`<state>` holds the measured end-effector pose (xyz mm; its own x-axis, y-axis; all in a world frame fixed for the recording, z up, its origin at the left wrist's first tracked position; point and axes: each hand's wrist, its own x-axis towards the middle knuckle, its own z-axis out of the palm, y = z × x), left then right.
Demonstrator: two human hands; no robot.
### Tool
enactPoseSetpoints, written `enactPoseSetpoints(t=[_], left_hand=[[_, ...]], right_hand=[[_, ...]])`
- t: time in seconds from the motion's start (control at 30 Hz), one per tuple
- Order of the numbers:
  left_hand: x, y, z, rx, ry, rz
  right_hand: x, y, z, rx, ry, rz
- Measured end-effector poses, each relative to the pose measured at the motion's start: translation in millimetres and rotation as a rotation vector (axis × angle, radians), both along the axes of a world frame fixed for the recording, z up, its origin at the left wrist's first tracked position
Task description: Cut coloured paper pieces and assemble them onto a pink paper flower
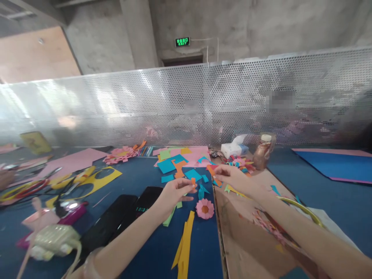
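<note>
Above the blue table, my left hand (pixel 176 192) pinches a small orange paper piece (pixel 193 181) between thumb and fingertips. To its right, my right hand (pixel 231 178) is closed on an orange paper strip (pixel 211 170), whose end sticks out to the left of the fingers. A pink paper flower (pixel 205 209) with a brown-orange centre lies just below and between the hands. Beside it is a folded blue paper piece (pixel 202 192). Cut blue paper (pixel 167 166) and an orange scrap (pixel 179 170) lie beyond my left hand.
Yellow strips (pixel 186 248) lie in front; two black phones (pixel 116 213) are left of them. Scissors (pixel 37 190) and cut yellow paper (pixel 107 176) lie farther left. A tissue box (pixel 235 149) and a bottle (pixel 262 151) stand behind, near the perforated metal screen (pixel 145 104).
</note>
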<state>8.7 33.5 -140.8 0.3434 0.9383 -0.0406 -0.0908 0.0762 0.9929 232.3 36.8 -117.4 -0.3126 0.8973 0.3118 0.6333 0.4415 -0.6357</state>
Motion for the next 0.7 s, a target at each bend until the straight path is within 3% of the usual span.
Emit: enactPoseSetpoints(t=[0.2, 0.3, 0.5, 0.7], left_hand=[[1.8, -3.1, 4.4, -0.025, -0.058, 0.0], [2.1, -5.3, 5.8, -0.023, -0.085, -0.044], [3.0, -5.3, 3.6, -0.051, -0.125, -0.054], [3.7, -9.2, 0.7, -0.207, -0.237, -0.175]], right_hand=[[-28.2, -16.4, 4.4, -0.401, 0.744, -0.015], [-37.8, -20.4, -2.3, -0.524, 0.954, 0.023], [-43.5, -21.1, -15.5, -0.58, 0.978, 0.056], [-45.3, -21.3, -16.2, -0.298, 0.613, -0.043]])
